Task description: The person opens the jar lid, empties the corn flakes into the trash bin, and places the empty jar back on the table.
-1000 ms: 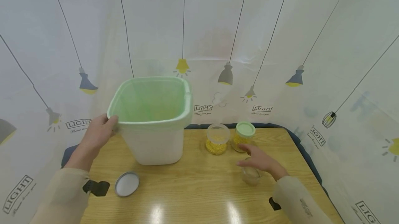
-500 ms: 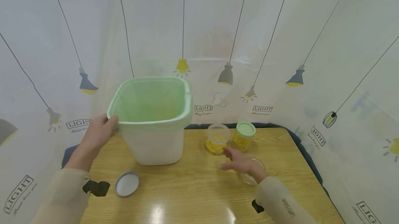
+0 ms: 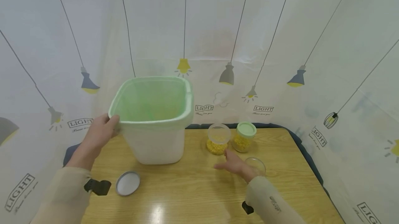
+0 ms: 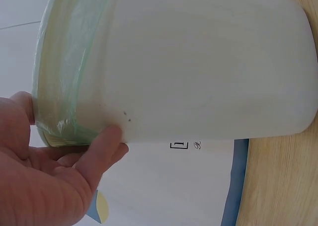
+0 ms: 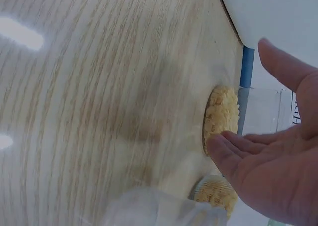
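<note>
A white bin with a pale green liner over its rim stands at the left of the table. My left hand grips the rim's near left corner, fingers and thumb around the edge and the outer wall in the left wrist view. My right hand holds nothing; its fingers are extended and spread from the thumb. It is in front of an open clear jar partly filled with small yellow pieces like dry pasta. In the right wrist view the fingertips overlap that yellow filling.
Right of the open jar stands a second jar of yellow pieces under a green lid. An empty-looking clear jar is partly hidden behind my right wrist. A round lid with a grey rim lies in front of the bin.
My right hand has moved left, away from above the empty-looking jar toward the open jar. The left hand keeps its hold on the bin.
</note>
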Motion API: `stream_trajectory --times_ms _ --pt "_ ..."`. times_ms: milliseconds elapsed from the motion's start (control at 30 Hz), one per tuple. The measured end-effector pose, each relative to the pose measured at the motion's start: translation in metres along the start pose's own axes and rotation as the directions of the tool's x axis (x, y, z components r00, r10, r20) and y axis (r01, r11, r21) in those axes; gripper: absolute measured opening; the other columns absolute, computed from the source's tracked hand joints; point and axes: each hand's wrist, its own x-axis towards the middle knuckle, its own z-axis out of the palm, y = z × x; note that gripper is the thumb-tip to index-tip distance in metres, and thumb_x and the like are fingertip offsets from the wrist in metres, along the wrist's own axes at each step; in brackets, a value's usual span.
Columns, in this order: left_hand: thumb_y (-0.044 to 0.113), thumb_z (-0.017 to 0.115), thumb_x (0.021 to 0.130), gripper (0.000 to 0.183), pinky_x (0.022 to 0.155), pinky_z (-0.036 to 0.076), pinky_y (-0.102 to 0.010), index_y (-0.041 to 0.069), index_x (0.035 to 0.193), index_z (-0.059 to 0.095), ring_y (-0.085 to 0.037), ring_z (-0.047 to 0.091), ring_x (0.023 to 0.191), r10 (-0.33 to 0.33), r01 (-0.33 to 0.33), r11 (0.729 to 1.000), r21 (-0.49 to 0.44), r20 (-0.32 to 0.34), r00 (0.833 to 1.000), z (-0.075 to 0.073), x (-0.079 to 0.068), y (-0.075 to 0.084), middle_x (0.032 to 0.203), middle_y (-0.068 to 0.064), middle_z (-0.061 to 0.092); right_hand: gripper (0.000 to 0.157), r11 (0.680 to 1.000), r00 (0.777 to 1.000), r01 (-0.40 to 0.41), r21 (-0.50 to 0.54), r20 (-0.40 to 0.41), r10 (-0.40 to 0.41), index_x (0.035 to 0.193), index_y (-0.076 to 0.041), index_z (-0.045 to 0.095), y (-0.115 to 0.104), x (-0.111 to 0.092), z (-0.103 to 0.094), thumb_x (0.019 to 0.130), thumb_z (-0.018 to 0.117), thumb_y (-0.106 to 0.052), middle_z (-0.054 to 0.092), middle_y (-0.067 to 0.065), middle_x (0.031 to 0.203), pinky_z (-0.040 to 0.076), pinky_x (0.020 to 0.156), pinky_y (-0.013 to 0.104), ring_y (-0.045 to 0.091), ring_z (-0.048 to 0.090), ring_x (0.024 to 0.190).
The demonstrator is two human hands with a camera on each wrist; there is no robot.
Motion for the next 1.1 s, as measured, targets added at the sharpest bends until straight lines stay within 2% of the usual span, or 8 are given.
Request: stream_trajectory --times_ms 67,200,300,367,600,767,967,1100 --pt "0.039 0.026 0.102 0.062 0.109 0.043 -0.055 -0.003 0.147 0.033 -0.043 0.045 0.131 -0.003 0.003 1.0 -0.005 0.005 1.0 0.0 0.0 0.001 0.144 -0.028 0.041 0.1 0.999 0.999 0.01 0.046 -0.043 -0.008 0.154 0.001 0.016 0.001 0.004 0.003 0.082 0.077 -0.034 0.024 0.025 0.158 0.024 0.119 0.058 0.043 0.025 0.145" --pt "0.039 0.025 0.102 0.063 0.107 0.044 -0.053 -0.003 0.148 0.031 -0.047 0.043 0.133 0.0 0.0 1.0 -0.011 0.009 1.0 -0.001 -0.001 0.001 0.148 -0.029 0.038 0.108 0.982 0.988 0.1 0.16 -0.135 -0.078 0.157 -0.01 0.007 0.0 0.015 0.012 0.079 0.081 -0.021 0.018 0.019 0.162 0.016 0.121 0.059 0.04 0.019 0.148" --pt "0.039 0.025 0.102 0.063 0.105 0.047 -0.051 -0.003 0.149 0.03 -0.047 0.042 0.134 0.004 -0.004 1.0 -0.017 0.012 1.0 -0.001 -0.001 0.001 0.148 -0.029 0.038 0.106 0.963 0.971 0.168 0.21 -0.203 -0.125 0.156 -0.01 0.011 0.0 0.022 0.018 0.077 0.081 -0.011 0.022 0.019 0.16 0.016 0.121 0.059 0.04 0.021 0.148" --pt "0.04 0.025 0.103 0.063 0.104 0.048 -0.05 -0.002 0.149 0.03 -0.046 0.041 0.134 0.005 -0.004 1.0 -0.027 0.021 1.0 -0.001 -0.001 0.001 0.148 -0.029 0.038 0.102 0.954 0.962 0.187 0.235 -0.243 -0.129 0.154 -0.009 0.015 0.0 0.026 0.021 0.077 0.08 -0.006 0.026 0.02 0.158 0.017 0.121 0.059 0.041 0.024 0.146" --pt "0.044 0.024 0.104 0.067 0.109 0.043 -0.049 -0.002 0.152 0.022 -0.047 0.035 0.139 -0.016 0.021 0.997 -0.073 0.063 0.998 -0.001 0.001 0.0 0.153 -0.029 0.03 0.099 0.944 0.948 0.137 0.3 -0.317 -0.037 0.152 -0.002 0.012 0.003 0.035 0.03 0.079 0.078 -0.007 0.027 0.023 0.155 0.018 0.121 0.058 0.041 0.025 0.145" --pt "0.052 0.024 0.104 0.074 0.11 0.04 -0.05 -0.004 0.152 0.02 -0.046 0.028 0.143 -0.027 0.044 0.988 -0.151 0.11 0.994 -0.003 0.001 -0.001 0.156 -0.029 0.023 0.1 0.94 0.931 0.12 0.319 -0.364 0.005 0.151 -0.001 0.012 0.004 0.041 0.034 0.078 0.08 -0.009 0.026 0.024 0.154 0.019 0.122 0.057 0.042 0.024 0.145" --pt "0.064 0.024 0.099 0.081 0.109 0.039 -0.057 0.007 0.155 0.016 -0.045 0.02 0.147 0.001 0.044 0.964 -0.263 0.168 0.986 -0.006 0.0 -0.006 0.161 -0.022 0.014 0.099 0.939 0.906 0.08 0.336 -0.416 0.072 0.15 0.001 0.015 0.001 0.045 0.038 0.077 0.081 -0.013 0.029 0.025 0.15 0.024 0.12 0.056 0.042 0.028 0.142" --pt "0.066 0.024 0.098 0.083 0.107 0.04 -0.057 0.007 0.156 0.013 -0.047 0.015 0.147 0.004 0.051 0.964 -0.262 0.205 0.979 -0.004 -0.002 -0.009 0.162 -0.022 0.01 0.1 0.926 0.892 0.049 0.373 -0.434 0.128 0.149 0.0 0.014 -0.001 0.05 0.041 0.078 0.082 -0.017 0.028 0.024 0.149 0.024 0.12 0.055 0.041 0.029 0.141"
